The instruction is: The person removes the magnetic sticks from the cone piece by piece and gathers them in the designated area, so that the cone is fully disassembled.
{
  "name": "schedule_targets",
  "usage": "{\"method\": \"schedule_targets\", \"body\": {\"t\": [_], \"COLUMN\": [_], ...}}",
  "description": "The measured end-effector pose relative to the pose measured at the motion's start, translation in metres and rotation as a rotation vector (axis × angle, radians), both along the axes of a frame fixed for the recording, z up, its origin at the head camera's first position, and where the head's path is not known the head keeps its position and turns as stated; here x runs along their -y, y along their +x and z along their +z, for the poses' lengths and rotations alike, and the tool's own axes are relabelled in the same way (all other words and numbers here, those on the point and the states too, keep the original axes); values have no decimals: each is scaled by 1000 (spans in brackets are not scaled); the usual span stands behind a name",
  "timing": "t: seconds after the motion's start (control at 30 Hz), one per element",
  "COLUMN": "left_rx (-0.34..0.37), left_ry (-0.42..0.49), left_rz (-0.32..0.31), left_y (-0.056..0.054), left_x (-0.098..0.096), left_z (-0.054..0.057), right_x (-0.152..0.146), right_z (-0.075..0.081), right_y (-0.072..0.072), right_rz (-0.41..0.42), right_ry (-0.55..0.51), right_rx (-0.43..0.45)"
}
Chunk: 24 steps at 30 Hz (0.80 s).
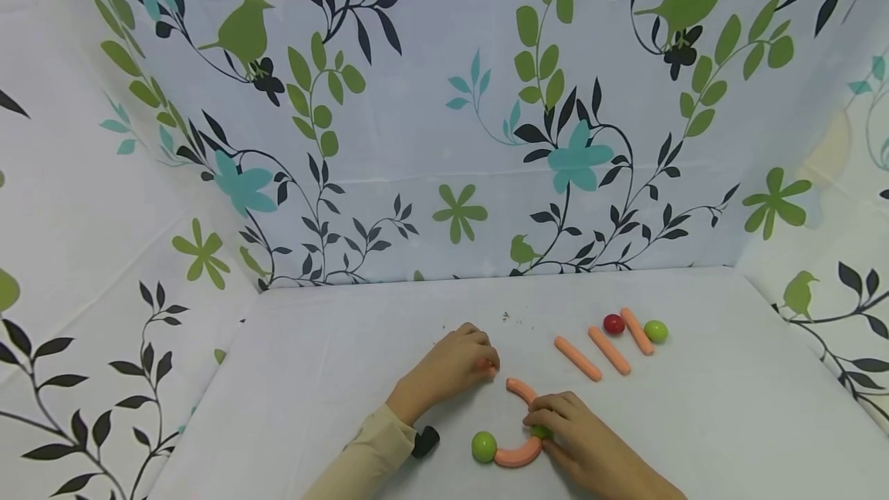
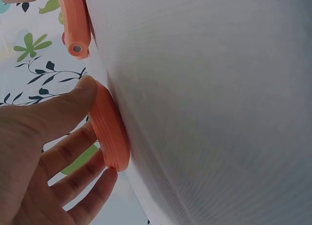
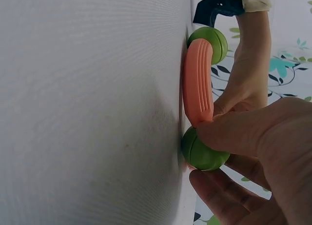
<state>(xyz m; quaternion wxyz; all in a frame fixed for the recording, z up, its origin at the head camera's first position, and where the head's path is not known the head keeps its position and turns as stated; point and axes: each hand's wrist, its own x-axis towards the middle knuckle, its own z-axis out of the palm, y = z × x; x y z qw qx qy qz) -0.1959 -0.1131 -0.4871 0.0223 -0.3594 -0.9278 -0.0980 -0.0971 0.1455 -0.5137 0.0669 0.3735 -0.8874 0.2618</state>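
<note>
My left hand (image 1: 451, 365) pinches a curved orange magnetic rod (image 2: 109, 127) between thumb and fingers, its long side close along the table. To its right, my right hand (image 1: 586, 434) grips a green ball (image 3: 207, 149), partly covered by the fingers. A curved orange rod (image 3: 198, 81) runs from that ball to a second green ball (image 1: 484, 447) nearer the left wrist. Another curved rod (image 1: 521, 390) extends from the gripped ball toward the back, forming an open arc. In the left wrist view, a metal tip shows in the end of a curved rod (image 2: 77, 25).
Three straight orange rods (image 1: 578, 359) lie at the back right on the white table (image 1: 333, 361). A red ball (image 1: 614, 324) and a green ball (image 1: 656, 332) flank the farthest rod. Patterned cloth (image 1: 417, 99) hangs behind. A dark wrist device (image 1: 425, 442) sits at the left cuff.
</note>
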Motion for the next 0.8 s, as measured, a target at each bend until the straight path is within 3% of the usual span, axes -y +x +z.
{"method": "schedule_targets", "body": {"t": [0.3, 0.53, 0.63, 0.8], "left_rx": [23, -21, -37, -49], "left_ry": [-9, -15, -9, 18], "left_rz": [6, 17, -19, -140], "left_y": [2, 5, 11, 20], "left_x": [-1, -4, -7, -11], "left_z": [2, 3, 5, 4], "right_x": [1, 1, 1, 0], "right_z": [2, 0, -1, -4], "right_y": [0, -2, -2, -2], "right_rz": [-18, -8, -3, 2], "right_ry": [26, -7, -13, -25], "right_rx": [15, -55, -62, -40]}}
